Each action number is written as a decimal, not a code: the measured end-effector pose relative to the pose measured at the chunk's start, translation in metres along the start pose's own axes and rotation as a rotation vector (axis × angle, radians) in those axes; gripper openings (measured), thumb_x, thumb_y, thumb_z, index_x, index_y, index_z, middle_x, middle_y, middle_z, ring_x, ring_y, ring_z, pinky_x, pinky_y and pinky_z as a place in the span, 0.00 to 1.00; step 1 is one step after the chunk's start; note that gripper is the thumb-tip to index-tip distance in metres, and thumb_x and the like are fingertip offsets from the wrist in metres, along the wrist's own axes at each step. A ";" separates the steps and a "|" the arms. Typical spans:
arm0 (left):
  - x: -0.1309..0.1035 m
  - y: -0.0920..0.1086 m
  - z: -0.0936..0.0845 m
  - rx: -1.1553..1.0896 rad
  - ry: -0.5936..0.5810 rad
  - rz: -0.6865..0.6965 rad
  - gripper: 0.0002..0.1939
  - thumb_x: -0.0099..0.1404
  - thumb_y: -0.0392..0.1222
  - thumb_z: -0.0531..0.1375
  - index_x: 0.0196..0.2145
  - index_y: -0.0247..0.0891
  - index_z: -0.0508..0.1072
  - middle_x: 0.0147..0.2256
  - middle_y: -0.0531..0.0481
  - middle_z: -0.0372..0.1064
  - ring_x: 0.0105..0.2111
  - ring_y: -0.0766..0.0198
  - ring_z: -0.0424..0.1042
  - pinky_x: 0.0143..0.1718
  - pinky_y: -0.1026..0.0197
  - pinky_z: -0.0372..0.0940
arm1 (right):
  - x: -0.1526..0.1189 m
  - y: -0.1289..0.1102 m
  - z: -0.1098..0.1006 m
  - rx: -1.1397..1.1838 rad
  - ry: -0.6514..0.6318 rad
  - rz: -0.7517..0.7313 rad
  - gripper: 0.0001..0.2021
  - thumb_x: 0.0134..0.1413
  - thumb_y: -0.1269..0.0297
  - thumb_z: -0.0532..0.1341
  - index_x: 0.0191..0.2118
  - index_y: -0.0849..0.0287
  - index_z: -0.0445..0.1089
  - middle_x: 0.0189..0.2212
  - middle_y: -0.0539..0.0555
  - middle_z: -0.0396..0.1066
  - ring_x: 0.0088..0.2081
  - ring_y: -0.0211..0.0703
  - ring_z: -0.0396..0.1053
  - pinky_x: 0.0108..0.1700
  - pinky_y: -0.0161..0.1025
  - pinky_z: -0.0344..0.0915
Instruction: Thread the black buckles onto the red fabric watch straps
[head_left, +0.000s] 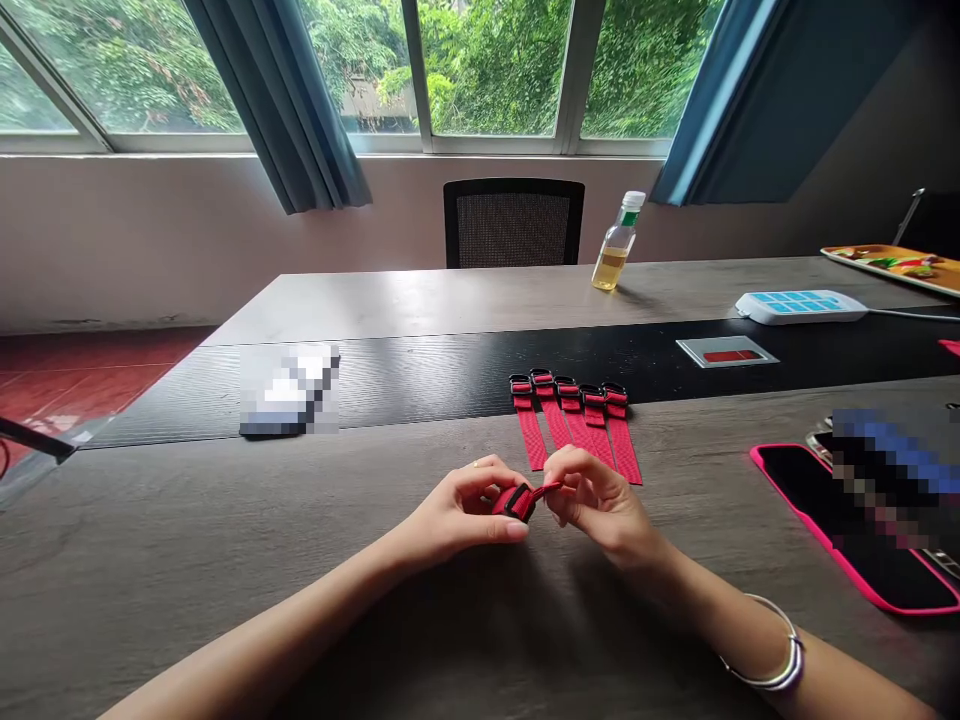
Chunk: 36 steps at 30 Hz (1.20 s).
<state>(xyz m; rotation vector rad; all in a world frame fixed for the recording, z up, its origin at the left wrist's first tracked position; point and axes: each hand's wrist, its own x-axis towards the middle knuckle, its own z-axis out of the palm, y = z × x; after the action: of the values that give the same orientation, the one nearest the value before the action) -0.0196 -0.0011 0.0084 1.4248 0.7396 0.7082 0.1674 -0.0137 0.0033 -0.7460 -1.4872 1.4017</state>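
Note:
Between my two hands is a red webbing strap with a black buckle (517, 502). My left hand (469, 508) is closed around the buckle and the folded webbing, thumb in front and fingers behind. With thumb and forefinger my right hand (600, 500) pinches the strap's end, just right of the buckle. Right behind my hands lie several similar red straps (577, 420) side by side, their black buckles toward the far side. My right hand partly covers their near ends.
A pink-edged phone (840, 520) lies at the right beside blurred items. Farther back are a flat card-like case (726, 352), a white power strip (801, 306), a bottle of yellow liquid (615, 250) and a colourful tray (892, 262). A blurred object (289, 395) sits at the left.

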 end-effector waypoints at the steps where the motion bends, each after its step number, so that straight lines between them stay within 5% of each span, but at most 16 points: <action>1: 0.000 0.001 -0.001 0.047 -0.002 0.009 0.18 0.49 0.50 0.66 0.34 0.36 0.74 0.31 0.53 0.57 0.29 0.67 0.58 0.28 0.65 0.55 | 0.000 0.000 0.000 0.020 -0.001 0.018 0.10 0.52 0.55 0.61 0.30 0.55 0.62 0.22 0.45 0.57 0.23 0.32 0.55 0.24 0.31 0.54; 7: 0.000 -0.001 -0.006 0.320 0.011 0.155 0.17 0.53 0.48 0.65 0.37 0.36 0.73 0.32 0.51 0.60 0.31 0.65 0.60 0.31 0.64 0.58 | 0.000 -0.004 -0.002 0.014 0.018 0.126 0.14 0.49 0.53 0.63 0.29 0.57 0.62 0.21 0.45 0.55 0.22 0.31 0.54 0.24 0.32 0.52; 12: -0.003 -0.009 -0.001 0.432 -0.010 0.283 0.16 0.54 0.46 0.65 0.40 0.38 0.71 0.39 0.46 0.65 0.39 0.59 0.64 0.41 0.59 0.61 | 0.003 -0.007 -0.002 0.026 -0.118 0.263 0.15 0.47 0.51 0.64 0.29 0.60 0.65 0.20 0.45 0.58 0.21 0.30 0.54 0.23 0.30 0.52; 16: -0.004 -0.009 0.003 0.414 0.052 0.269 0.14 0.56 0.42 0.64 0.40 0.38 0.69 0.39 0.47 0.68 0.41 0.59 0.66 0.43 0.59 0.60 | 0.003 -0.005 -0.003 0.034 -0.125 0.367 0.18 0.48 0.48 0.61 0.28 0.60 0.63 0.15 0.43 0.56 0.16 0.29 0.53 0.18 0.29 0.50; 21: -0.002 -0.008 0.003 0.409 0.094 0.266 0.15 0.57 0.44 0.64 0.40 0.37 0.69 0.38 0.47 0.68 0.40 0.59 0.66 0.42 0.60 0.60 | 0.003 -0.002 -0.003 0.018 -0.096 0.445 0.19 0.47 0.47 0.62 0.27 0.60 0.61 0.18 0.46 0.65 0.18 0.32 0.62 0.21 0.31 0.59; 28: -0.002 -0.014 0.002 0.444 0.139 0.293 0.18 0.54 0.54 0.64 0.35 0.37 0.69 0.34 0.48 0.67 0.37 0.60 0.65 0.38 0.60 0.60 | 0.001 -0.007 0.003 -0.090 -0.023 0.379 0.18 0.47 0.49 0.62 0.27 0.61 0.62 0.20 0.46 0.65 0.21 0.32 0.64 0.25 0.32 0.62; 36: -0.002 -0.013 0.003 0.491 0.159 0.292 0.16 0.54 0.50 0.65 0.34 0.36 0.68 0.35 0.46 0.67 0.37 0.58 0.64 0.38 0.58 0.61 | -0.004 0.000 0.007 -0.254 0.077 0.242 0.12 0.52 0.55 0.60 0.30 0.59 0.64 0.25 0.50 0.69 0.26 0.36 0.67 0.29 0.35 0.65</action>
<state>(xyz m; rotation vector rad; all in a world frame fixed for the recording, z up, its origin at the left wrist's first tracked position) -0.0190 -0.0051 -0.0050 1.9674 0.8779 0.9130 0.1630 -0.0201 0.0032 -1.1586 -1.5715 1.3558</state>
